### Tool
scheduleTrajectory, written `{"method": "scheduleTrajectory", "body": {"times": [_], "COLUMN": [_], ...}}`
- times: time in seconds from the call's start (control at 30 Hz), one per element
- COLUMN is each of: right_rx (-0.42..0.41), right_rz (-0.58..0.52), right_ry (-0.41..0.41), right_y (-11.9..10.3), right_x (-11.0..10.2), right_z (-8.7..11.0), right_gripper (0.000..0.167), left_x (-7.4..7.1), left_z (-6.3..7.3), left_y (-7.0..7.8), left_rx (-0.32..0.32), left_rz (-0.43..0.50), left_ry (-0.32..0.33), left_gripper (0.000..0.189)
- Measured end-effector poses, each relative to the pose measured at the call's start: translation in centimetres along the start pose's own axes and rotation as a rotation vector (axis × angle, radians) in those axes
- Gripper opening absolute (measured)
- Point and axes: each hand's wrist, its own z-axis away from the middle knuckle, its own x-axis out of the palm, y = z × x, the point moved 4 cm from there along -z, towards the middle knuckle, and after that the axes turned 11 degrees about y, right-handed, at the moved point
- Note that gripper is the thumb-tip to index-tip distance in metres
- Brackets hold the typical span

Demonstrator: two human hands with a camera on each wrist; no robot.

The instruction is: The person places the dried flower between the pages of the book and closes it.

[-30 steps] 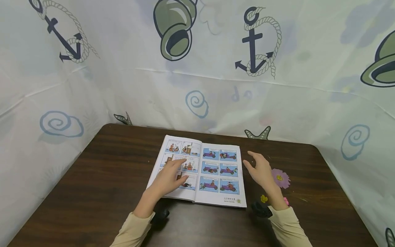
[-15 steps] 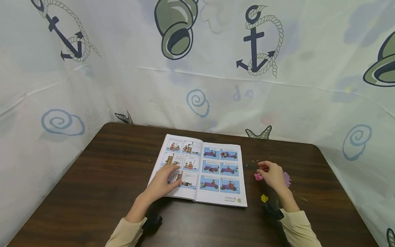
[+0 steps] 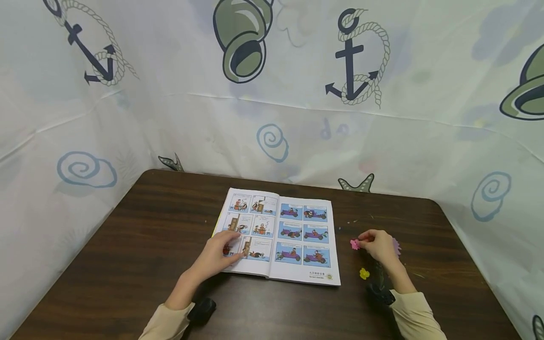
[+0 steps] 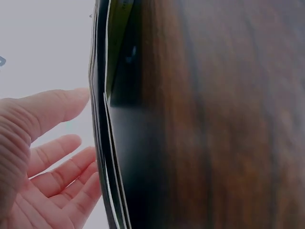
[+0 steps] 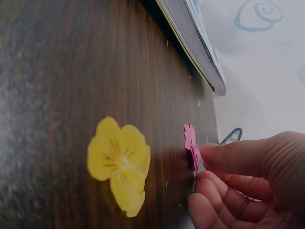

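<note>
An open comic book (image 3: 280, 233) lies flat in the middle of the dark wooden table (image 3: 127, 245). My left hand (image 3: 218, 252) rests with relaxed fingers on the lower left page; in the left wrist view its fingers (image 4: 52, 157) lie straight beside the book's edge (image 4: 102, 143). My right hand (image 3: 376, 244) is to the right of the book and pinches a small pink flower (image 3: 354, 244) between thumb and fingers (image 5: 238, 162), just above the table. A yellow flower (image 3: 363, 273) lies flat on the wood, seen close in the right wrist view (image 5: 119, 162).
A larger purple flower (image 3: 396, 245) lies partly hidden behind my right hand. A printed cloth with anchors and swirls (image 3: 348, 61) walls the table at the back and sides. Small crumbs (image 3: 352, 221) dot the wood right of the book.
My right hand moved right from beside the book, closed on the pink flower and now holds it. My left hand slid down the left page toward me.
</note>
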Motion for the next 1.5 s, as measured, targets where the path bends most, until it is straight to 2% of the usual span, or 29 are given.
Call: {"method": "scheduleTrajectory", "body": {"times": [0.13,0.27,0.63,0.87,1.23,1.5], "right_rx": [0.034,0.032,0.006,-0.011,0.031,0.001], "right_rz": [0.004,0.014,0.046,0.065,0.038,0.034], "right_ry": [-0.027,-0.043,-0.055,-0.060,-0.085,-0.090], "right_y": [0.3,0.5,0.4,0.3,-0.2,0.1], "right_x": [0.0,0.0,0.2,0.2,-0.4,0.0], "right_z": [0.1,0.0,0.0,0.0,-0.1,-0.5], "right_gripper": [0.011,0.010,0.009,0.010,0.010,0.009], "left_x": [0.0,0.1,0.3,0.3,0.3,0.4], "left_z": [0.1,0.1,0.0,-0.1,-0.1,-0.1], "left_y": [-0.5,-0.9,-1.2,-0.9,-0.9,-0.8], "left_rx": [-0.031,-0.073,-0.126,-0.143,-0.152,-0.160], "left_rz": [0.010,0.001,-0.019,-0.026,-0.038,-0.036], "left_ry": [-0.028,-0.066,-0.149,-0.160,-0.167,-0.180], "left_gripper": [0.043,0.045,0.046,0.047,0.047,0.047]}}
